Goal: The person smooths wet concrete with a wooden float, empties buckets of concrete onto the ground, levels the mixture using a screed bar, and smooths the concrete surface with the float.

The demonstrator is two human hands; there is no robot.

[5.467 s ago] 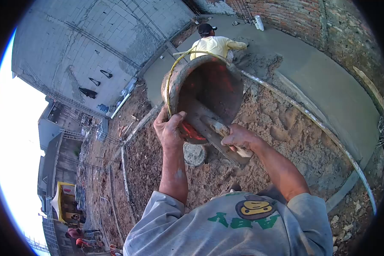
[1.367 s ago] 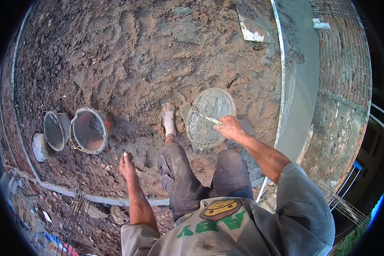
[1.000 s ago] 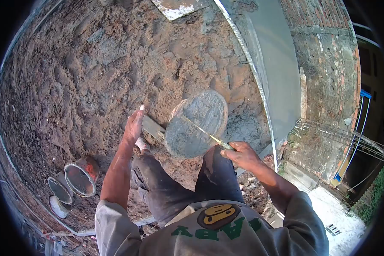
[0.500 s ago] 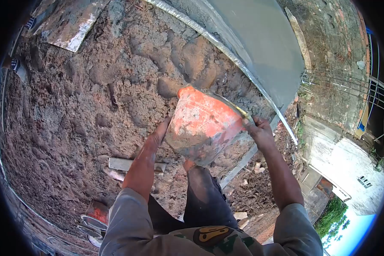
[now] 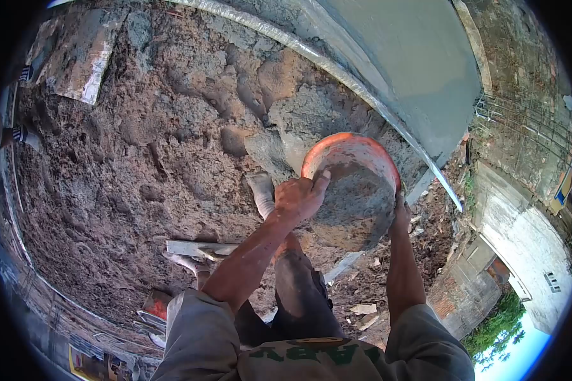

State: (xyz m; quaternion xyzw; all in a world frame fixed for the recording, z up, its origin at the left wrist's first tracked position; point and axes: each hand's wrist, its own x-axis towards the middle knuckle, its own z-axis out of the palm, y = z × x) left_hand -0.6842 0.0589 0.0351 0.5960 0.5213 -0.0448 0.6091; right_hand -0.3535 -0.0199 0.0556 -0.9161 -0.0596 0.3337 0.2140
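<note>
An orange bucket [image 5: 349, 145], caked with grey cement, is held out in front of me. Its round orange edge curves around a grey, crusted face; whether that is the inside or the underside I cannot tell. My left hand [image 5: 299, 195] grips its left side, thumb lying against it. At the opposite edge my right hand [image 5: 399, 213] holds on, fingers partly hidden behind it. Below the bucket, rough grey-brown mortar-like ground [image 5: 190, 165] spreads out. My foot [image 5: 260, 192] is pressed on that ground just left of the bucket.
A pale edging strip [image 5: 337, 72] separates the rough ground from smooth wet concrete [image 5: 419, 63]. A board [image 5: 200, 249] lies left of my legs, near a second bucket [image 5: 157, 305]. Another person's feet [image 5: 27, 136] show at the far left; rebar [image 5: 527, 120] sticks out at right.
The bucket has turned from side-on to show its round, cement-crusted face, and moved slightly right. My left hand has shifted right and up along it.
</note>
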